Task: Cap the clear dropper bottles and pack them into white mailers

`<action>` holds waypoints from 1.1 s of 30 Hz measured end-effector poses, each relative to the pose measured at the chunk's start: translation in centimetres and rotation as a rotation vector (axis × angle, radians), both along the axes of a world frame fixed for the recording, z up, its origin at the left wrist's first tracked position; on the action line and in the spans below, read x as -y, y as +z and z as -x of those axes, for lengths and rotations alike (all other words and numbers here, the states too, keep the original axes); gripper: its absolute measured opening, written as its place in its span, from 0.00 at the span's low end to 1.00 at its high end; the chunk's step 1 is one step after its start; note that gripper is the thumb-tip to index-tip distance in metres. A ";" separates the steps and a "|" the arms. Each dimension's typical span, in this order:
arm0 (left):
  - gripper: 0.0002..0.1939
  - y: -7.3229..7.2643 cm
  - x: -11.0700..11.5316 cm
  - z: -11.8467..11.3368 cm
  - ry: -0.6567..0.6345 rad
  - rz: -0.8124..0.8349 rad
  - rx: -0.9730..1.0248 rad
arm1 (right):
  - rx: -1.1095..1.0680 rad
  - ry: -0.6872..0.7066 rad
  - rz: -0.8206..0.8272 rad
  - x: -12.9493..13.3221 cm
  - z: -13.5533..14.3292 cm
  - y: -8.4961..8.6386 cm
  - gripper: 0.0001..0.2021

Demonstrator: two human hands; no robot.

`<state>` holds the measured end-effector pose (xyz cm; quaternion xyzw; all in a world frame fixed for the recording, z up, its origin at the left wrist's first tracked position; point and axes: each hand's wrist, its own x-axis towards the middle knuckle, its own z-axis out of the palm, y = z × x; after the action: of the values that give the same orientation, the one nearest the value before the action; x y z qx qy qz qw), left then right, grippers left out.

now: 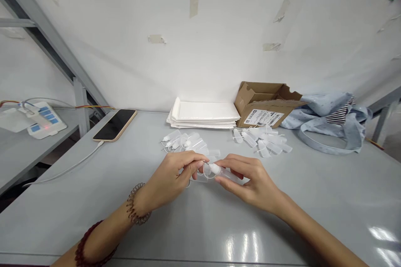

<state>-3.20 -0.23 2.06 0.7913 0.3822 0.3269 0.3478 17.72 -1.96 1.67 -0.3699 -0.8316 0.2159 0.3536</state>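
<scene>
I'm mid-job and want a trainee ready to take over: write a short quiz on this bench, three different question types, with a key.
1. Where does the cardboard box stand?
A) left of the white mailers
B) right of them
C) on top of them
2. True or false: the right hand holds the dropper bottle by its body.
3. Fill in: the white cable is plugged into the ____.
Key: 1 B; 2 true; 3 phone.

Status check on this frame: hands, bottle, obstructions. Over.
Right hand holding bottle. Left hand pinched close to its white tip; pinched item unclear. Loose bottles nearby, nothing evidently blocking.
</scene>
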 end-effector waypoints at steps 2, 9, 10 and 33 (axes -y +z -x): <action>0.13 0.0 0.0 0.0 -0.001 0.003 0.000 | 0.004 -0.006 -0.001 0.0 0.0 0.0 0.09; 0.13 -0.1 0.1 0.1 -0.003 0.022 0.004 | -0.020 -0.003 -0.002 0.0 -0.1 0.0 0.09; 0.13 -0.1 0.1 0.1 -0.002 0.022 0.004 | -0.020 -0.002 0.002 0.0 -0.1 0.0 0.09; 0.13 -0.7 -0.1 0.2 -0.083 -0.065 -0.041 | 0.011 0.053 0.067 0.2 -0.2 0.3 0.08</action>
<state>-3.44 -0.12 1.38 0.8239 0.3453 0.3078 0.3275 17.90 -2.18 1.94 -0.3607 -0.8354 0.2508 0.3304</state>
